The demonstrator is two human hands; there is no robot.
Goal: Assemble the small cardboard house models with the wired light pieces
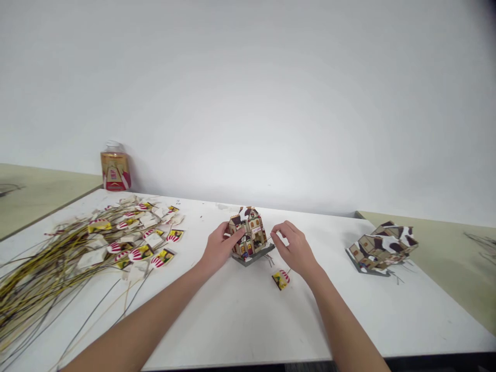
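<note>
My left hand (220,243) grips a miniature house (251,235) by its left side, tilting it above the white table. The house has tan walls, a snowy brown roof and a grey base. Thin wires stick out under its right edge. Just right of the house, my right hand (292,245) has thumb and forefinger pinched together near a thin wire. What exactly lies between those fingertips is too small to make out. A small yellow tag with red and white stripes (281,279) hangs or lies below my right hand.
A big bundle of wires (42,274) with several striped tags (141,252) covers the left of the white table (232,320). At the back left stands a bottle of reddish liquid (115,168). More miniature houses (382,248) sit at the right. A white wall (248,103) rises behind.
</note>
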